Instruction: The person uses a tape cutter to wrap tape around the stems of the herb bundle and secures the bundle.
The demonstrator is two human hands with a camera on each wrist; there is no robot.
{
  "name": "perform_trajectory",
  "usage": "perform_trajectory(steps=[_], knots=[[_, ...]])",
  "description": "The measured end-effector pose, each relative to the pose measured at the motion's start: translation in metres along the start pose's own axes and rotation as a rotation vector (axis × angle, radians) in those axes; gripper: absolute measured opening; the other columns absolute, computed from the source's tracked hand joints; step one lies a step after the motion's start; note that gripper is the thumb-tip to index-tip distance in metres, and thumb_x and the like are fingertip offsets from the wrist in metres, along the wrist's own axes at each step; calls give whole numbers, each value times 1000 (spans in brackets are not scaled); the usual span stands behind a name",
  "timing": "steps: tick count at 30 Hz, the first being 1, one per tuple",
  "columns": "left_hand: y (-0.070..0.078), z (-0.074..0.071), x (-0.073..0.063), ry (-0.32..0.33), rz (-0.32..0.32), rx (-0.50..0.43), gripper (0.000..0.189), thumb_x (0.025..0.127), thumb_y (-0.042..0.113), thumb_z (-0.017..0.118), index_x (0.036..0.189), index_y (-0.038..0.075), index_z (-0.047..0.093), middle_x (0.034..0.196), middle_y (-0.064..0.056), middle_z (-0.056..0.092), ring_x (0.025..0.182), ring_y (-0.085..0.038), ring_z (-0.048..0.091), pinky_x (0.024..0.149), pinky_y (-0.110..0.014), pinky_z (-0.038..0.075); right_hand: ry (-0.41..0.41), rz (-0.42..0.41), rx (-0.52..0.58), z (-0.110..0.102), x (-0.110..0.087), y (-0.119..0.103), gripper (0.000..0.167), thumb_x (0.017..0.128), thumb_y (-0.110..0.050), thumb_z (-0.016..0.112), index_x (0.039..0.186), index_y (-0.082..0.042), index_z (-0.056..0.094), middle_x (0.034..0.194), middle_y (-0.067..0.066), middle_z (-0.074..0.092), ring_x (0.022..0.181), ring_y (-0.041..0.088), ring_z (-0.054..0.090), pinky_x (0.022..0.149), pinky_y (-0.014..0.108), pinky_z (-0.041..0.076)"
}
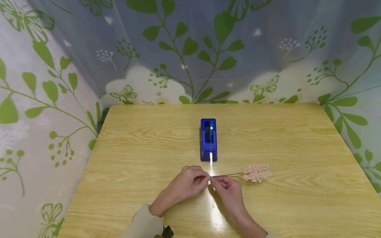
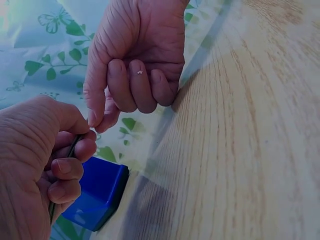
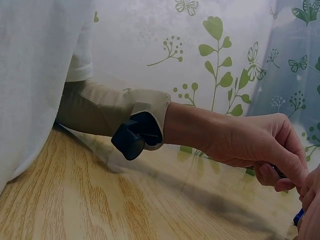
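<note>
A sprig of pale pink artificial flowers (image 1: 257, 173) points right, on a thin dark stem (image 1: 229, 175). My left hand (image 1: 187, 181) pinches this stem between thumb and forefinger; in the left wrist view its other fingers curl round the green stem (image 2: 52, 212). Fingertip to fingertip with it, my right hand (image 1: 229, 191) pinches at the stem, its other fingers curled in. A narrow strip of tape (image 1: 211, 163) runs from a blue tape dispenser (image 1: 208, 138) down to where the fingertips meet. What exactly lies between the right fingertips is hidden.
The wood-grain table (image 1: 143, 138) reaches back to a curtain (image 1: 134, 76) printed with green leaves and butterflies, which also hangs at both sides. A black wrist mount (image 3: 137, 135) sits on the left sleeve. Light glares off the tabletop below the hands.
</note>
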State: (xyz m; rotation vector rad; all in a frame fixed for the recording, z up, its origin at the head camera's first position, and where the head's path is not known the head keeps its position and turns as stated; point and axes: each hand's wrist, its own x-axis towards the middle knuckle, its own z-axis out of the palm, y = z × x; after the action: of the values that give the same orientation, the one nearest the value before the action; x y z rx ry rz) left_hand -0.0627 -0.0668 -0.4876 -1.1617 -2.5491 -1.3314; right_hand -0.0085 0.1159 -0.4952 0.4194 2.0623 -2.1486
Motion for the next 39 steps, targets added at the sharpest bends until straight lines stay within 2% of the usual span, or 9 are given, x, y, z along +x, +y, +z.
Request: perform_trajectory(steps=[6, 15, 22, 27, 30, 34, 39], knots=[[0, 0, 0, -7, -8, -6, 9, 94, 5, 73, 97, 5, 81, 78, 2, 70, 69, 0, 54, 63, -12, 50, 0, 4, 24, 0, 0, 0, 21, 97, -9, 74, 107, 10, 73, 80, 13, 74, 66, 8, 59, 67, 18, 51], [-1, 0, 2, 2, 18, 2, 8, 94, 6, 74, 97, 5, 81, 79, 2, 71, 69, 1, 54, 63, -13, 50, 19, -35, 25, 1, 1, 4, 22, 95, -12, 77, 106, 8, 75, 70, 6, 71, 59, 3, 49, 56, 17, 41], [-1, -1, 1, 12, 21, -12, 9, 93, 6, 74, 97, 4, 82, 78, 2, 72, 68, 2, 55, 61, -13, 51, 19, -33, 55, 0, 1, 6, 24, 95, -10, 76, 112, 8, 72, 53, -6, 46, 50, 4, 36, 54, 18, 35], [-2, -1, 0, 36, 38, -27, 9, 93, 3, 73, 96, 4, 82, 78, 1, 72, 68, 2, 58, 61, -15, 53, 27, -9, 74, 1, 0, 5, 22, 97, -10, 73, 105, 10, 72, 55, -7, 44, 50, 4, 35, 50, 18, 29], [-3, -1, -1, 34, 44, -32, 10, 93, 2, 72, 96, 4, 82, 79, 0, 74, 69, 1, 60, 61, -16, 55, 30, 20, 116, 3, -2, 4, 21, 96, -11, 72, 102, 10, 73, 55, -5, 45, 51, 7, 37, 51, 19, 32], [-3, -2, -1, 25, 43, -23, 12, 93, 3, 72, 98, 5, 82, 82, -1, 77, 69, 1, 62, 60, -16, 55, 3, 58, 252, 6, -4, 5, 20, 96, -11, 71, 101, 9, 73, 53, -4, 45, 52, 10, 38, 55, 21, 37], [-3, -2, -1, 24, 41, -11, 13, 93, 3, 72, 100, 5, 82, 82, -1, 77, 68, 2, 61, 59, -16, 54, -1, 72, 362, 8, -4, 7, 14, 96, -8, 71, 98, 6, 72, 54, -6, 45, 53, 7, 39, 55, 20, 37]])
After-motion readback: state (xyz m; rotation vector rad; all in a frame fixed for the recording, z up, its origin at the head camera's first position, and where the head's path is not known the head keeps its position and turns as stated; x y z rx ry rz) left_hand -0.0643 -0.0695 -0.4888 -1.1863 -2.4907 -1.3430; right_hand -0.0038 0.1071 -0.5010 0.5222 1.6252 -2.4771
